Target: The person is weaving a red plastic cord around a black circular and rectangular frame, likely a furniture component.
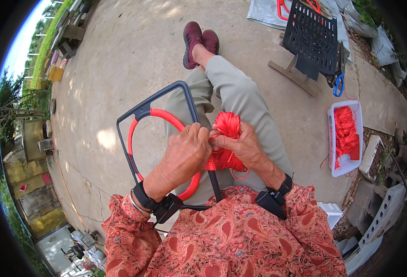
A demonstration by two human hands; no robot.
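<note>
A black metal frame [186,94] with a red-wrapped ring [133,134] inside it rests across my lap. My left hand [187,150] is closed at the frame's right-hand bar, with its back toward me. A short red strand runs between it and my right hand; the fingertips are hidden, but they seem to pinch this cord. In my right hand [249,147] is a thick bundle of red cord [227,123], its looped top sticking up above the thumb. More red cord hangs below that hand over my thigh, with a loose loop. Red wrapping also covers part of the bar between my hands.
At right, a white plastic basket [331,159] on the concrete holds more red cord [345,131]. Beyond it stands a black slotted seat panel [310,39] on a wooden support [293,78], with blue-handled scissors [339,85] at its edge. Concrete blocks [372,203] line the right side.
</note>
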